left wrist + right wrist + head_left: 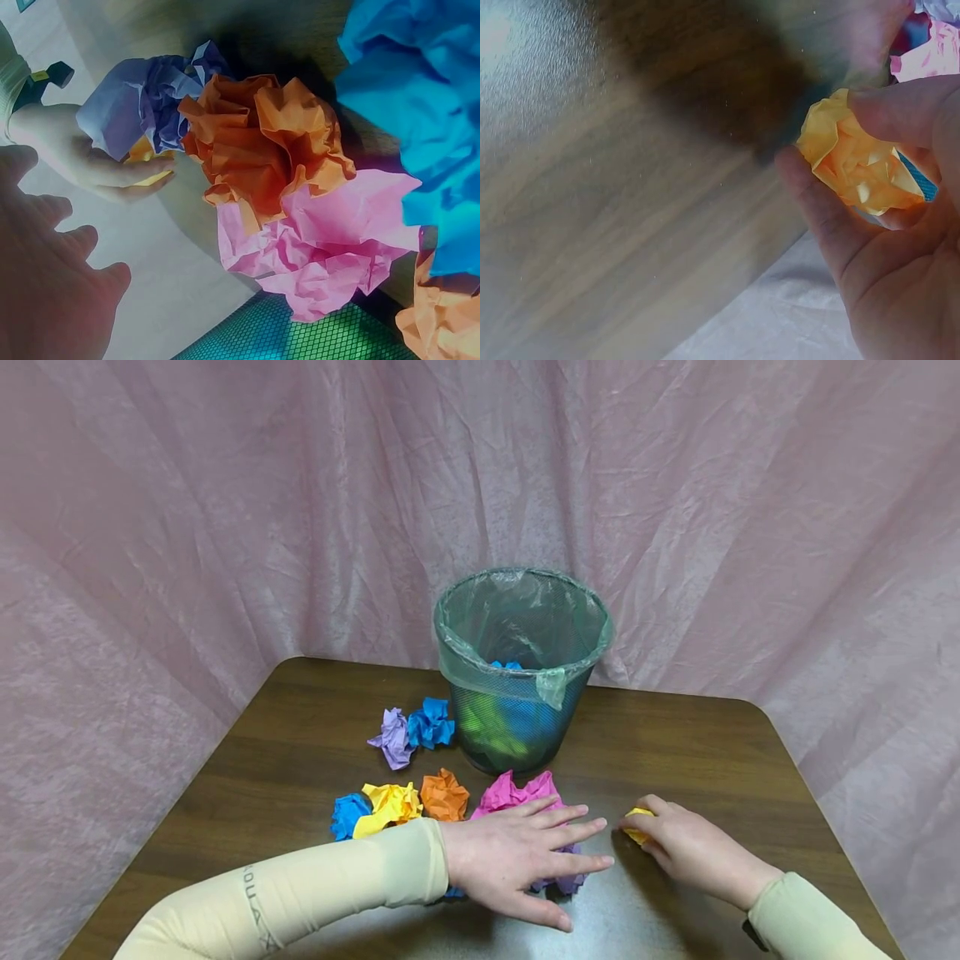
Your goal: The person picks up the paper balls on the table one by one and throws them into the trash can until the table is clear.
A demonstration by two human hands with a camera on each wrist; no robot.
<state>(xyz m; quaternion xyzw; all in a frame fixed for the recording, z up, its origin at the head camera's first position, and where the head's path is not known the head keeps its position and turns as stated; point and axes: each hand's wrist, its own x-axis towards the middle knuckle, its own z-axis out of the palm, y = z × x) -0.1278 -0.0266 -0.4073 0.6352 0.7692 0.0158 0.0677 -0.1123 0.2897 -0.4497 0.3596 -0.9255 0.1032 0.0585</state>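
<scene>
My left hand [525,860] is spread flat, palm down, above a cluster of crumpled paper balls. Beneath and around it in the head view show a pink paper ball [510,792] and a purple one [573,883], both partly covered by the hand. The left wrist view shows an orange paper ball [259,142] between the purple and pink ones, with blue paper [420,97] alongside. Off to the right, my right hand [693,852] pinches a small yellow paper ball [862,165] between thumb and fingers, low over the table.
Behind the hands stands a mesh wastebasket [555,727] with a translucent liner, holding blue and green paper. To its left lie lavender [393,739] and blue [431,724] paper balls. Nearer are blue [348,817], yellow [393,806] and orange [445,795] ones. Pink curtains [360,510] surround the table.
</scene>
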